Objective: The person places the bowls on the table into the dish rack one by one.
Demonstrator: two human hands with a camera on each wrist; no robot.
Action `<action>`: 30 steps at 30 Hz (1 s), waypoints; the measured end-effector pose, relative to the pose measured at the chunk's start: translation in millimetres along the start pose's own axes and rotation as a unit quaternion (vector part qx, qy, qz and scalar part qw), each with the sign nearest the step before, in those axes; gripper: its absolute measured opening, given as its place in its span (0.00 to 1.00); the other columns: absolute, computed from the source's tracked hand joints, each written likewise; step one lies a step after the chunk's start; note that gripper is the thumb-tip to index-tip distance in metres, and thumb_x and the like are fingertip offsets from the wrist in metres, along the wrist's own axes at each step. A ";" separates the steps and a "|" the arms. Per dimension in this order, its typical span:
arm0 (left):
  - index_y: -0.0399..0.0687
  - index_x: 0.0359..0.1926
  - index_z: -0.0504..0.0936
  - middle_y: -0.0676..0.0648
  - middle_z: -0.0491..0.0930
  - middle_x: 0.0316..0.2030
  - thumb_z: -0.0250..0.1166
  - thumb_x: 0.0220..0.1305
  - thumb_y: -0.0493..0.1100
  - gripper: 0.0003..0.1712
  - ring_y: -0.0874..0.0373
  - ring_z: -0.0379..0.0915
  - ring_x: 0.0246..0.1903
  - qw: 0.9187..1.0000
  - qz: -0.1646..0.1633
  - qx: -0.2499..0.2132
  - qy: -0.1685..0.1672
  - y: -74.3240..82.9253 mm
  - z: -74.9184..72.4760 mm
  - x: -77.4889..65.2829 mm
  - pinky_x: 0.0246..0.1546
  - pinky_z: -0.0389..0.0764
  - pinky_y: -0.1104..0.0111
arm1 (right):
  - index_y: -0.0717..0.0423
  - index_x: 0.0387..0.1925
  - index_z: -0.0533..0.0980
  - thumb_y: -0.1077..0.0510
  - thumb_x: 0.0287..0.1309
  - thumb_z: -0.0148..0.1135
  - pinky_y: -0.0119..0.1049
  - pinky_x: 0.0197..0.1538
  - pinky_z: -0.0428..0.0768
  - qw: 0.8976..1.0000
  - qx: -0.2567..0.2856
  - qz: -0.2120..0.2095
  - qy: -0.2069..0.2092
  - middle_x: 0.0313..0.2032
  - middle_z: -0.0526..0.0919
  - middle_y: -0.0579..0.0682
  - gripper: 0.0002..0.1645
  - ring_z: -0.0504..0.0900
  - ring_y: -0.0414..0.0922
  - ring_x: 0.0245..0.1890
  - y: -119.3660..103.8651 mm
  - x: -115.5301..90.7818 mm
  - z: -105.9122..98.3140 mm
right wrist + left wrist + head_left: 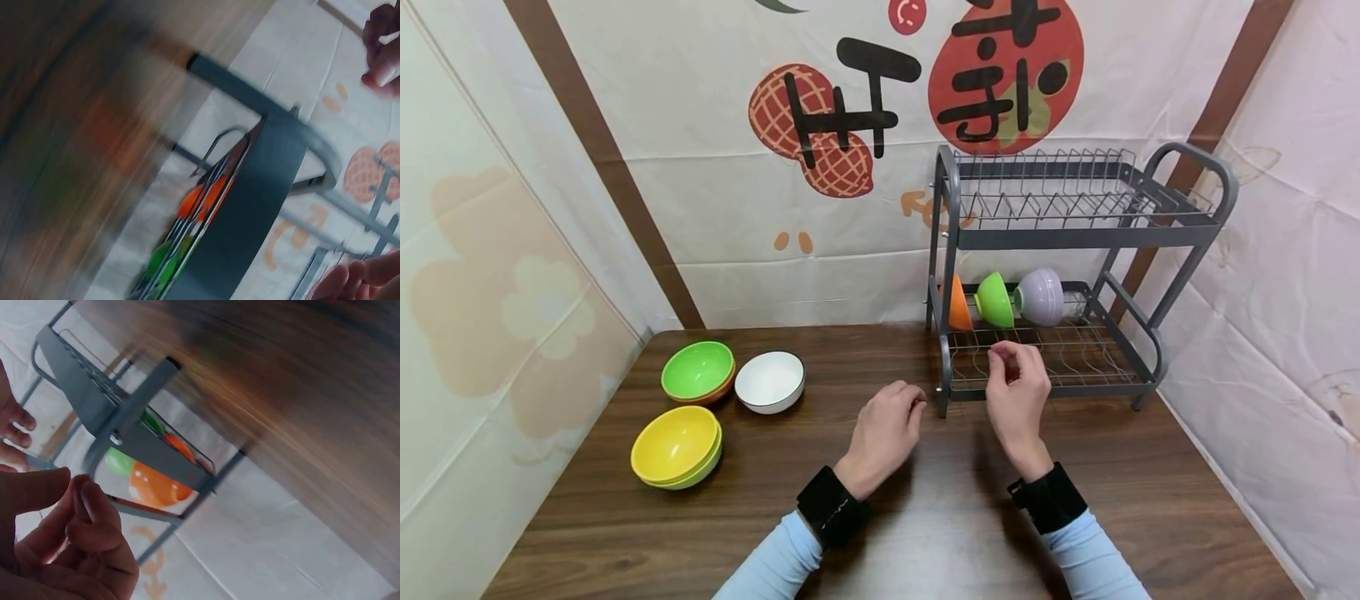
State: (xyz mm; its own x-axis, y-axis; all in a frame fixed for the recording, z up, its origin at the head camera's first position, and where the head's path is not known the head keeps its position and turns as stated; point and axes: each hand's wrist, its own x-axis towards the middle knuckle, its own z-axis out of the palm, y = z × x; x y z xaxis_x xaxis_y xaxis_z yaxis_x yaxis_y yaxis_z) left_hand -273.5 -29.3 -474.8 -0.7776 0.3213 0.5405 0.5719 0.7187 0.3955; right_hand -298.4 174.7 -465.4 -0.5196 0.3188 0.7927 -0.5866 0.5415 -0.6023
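My left hand (883,435) hovers over the table left of the rack's front leg, fingers loosely bent, nothing in them. In front of the lower shelf is my right hand (1018,400), thumb near the curled fingertips and no object between them. Behind it, on the lower shelf of the dark grey dish rack (1090,239), an orange bowl (958,306), a green bowl (995,302) and a lavender bowl (1041,297) stand on edge in a row. The left wrist view shows the orange bowl (159,484), white-dotted, partly hidden by the frame.
On the left of the wooden table (925,533), a green bowl (698,369) sits in an orange-brown one, beside a white bowl (771,379). Nearer, a yellow bowl (673,442) rests in a yellow-green one. The rack's upper tier (1037,196) holds only wire dividers. Printed cloth walls enclose the table.
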 end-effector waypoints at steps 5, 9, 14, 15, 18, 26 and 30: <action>0.43 0.46 0.89 0.48 0.82 0.39 0.71 0.69 0.37 0.06 0.53 0.80 0.39 0.998 -0.020 0.042 0.043 -20.8 -11.3 -3.6 0.34 0.84 0.61 | 0.63 0.41 0.84 0.73 0.65 0.67 0.28 0.36 0.73 0.998 0.035 -0.046 -0.030 0.37 0.81 0.55 0.06 0.78 0.47 0.32 -19.2 -12.4 14.5; 0.42 0.48 0.88 0.44 0.83 0.42 0.74 0.65 0.37 0.11 0.45 0.79 0.43 0.992 -0.024 0.095 0.080 -47.5 -24.5 -6.3 0.39 0.82 0.53 | 0.62 0.42 0.84 0.73 0.65 0.67 0.29 0.37 0.75 0.993 0.062 -0.069 -0.077 0.38 0.80 0.53 0.07 0.79 0.45 0.33 -38.1 -22.7 27.8; 0.39 0.51 0.87 0.39 0.82 0.47 0.76 0.62 0.37 0.16 0.39 0.77 0.48 0.983 -0.056 0.149 0.089 -83.7 -41.4 -19.3 0.41 0.74 0.48 | 0.59 0.43 0.83 0.73 0.65 0.66 0.28 0.35 0.74 0.985 0.073 -0.086 -0.128 0.40 0.79 0.50 0.09 0.77 0.42 0.32 -57.3 -37.6 39.6; 0.39 0.51 0.87 0.38 0.82 0.48 0.76 0.61 0.37 0.17 0.38 0.77 0.49 0.981 -0.067 0.158 0.089 -89.9 -44.6 -22.2 0.41 0.74 0.47 | 0.59 0.43 0.83 0.73 0.65 0.66 0.28 0.36 0.74 0.984 0.073 -0.092 -0.137 0.40 0.79 0.50 0.10 0.77 0.42 0.32 -60.0 -40.3 42.2; 0.37 0.53 0.86 0.36 0.82 0.50 0.77 0.61 0.36 0.19 0.36 0.77 0.50 0.976 -0.097 0.176 0.088 -105.7 -52.8 -29.4 0.41 0.73 0.45 | 0.59 0.44 0.83 0.72 0.66 0.66 0.27 0.37 0.75 0.977 0.074 -0.107 -0.168 0.40 0.79 0.50 0.09 0.76 0.41 0.33 -67.2 -46.7 51.1; 0.36 0.55 0.85 0.35 0.81 0.49 0.73 0.64 0.35 0.19 0.35 0.76 0.51 0.966 -0.169 0.194 0.032 -124.1 -64.1 -44.4 0.45 0.73 0.43 | 0.57 0.42 0.82 0.74 0.64 0.66 0.26 0.38 0.77 0.960 0.092 -0.140 -0.223 0.39 0.78 0.49 0.11 0.78 0.39 0.34 -76.6 -68.5 68.8; 0.35 0.49 0.87 0.35 0.82 0.44 0.73 0.62 0.32 0.15 0.35 0.77 0.46 0.964 -0.166 0.204 0.036 -127.3 -67.8 -49.8 0.42 0.75 0.44 | 0.56 0.42 0.82 0.73 0.66 0.64 0.23 0.37 0.77 0.955 0.089 -0.149 -0.242 0.38 0.78 0.48 0.11 0.78 0.37 0.34 -78.7 -78.5 74.4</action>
State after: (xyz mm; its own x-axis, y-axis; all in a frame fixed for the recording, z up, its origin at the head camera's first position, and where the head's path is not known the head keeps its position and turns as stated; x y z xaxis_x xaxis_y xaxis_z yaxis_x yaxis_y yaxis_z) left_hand -289.9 -178.7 -501.7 -0.8718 -0.0009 0.4899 0.1328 0.9621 0.2381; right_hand -257.7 49.2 -487.3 -0.5144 -0.2491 0.8206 -0.8269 0.3976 -0.3977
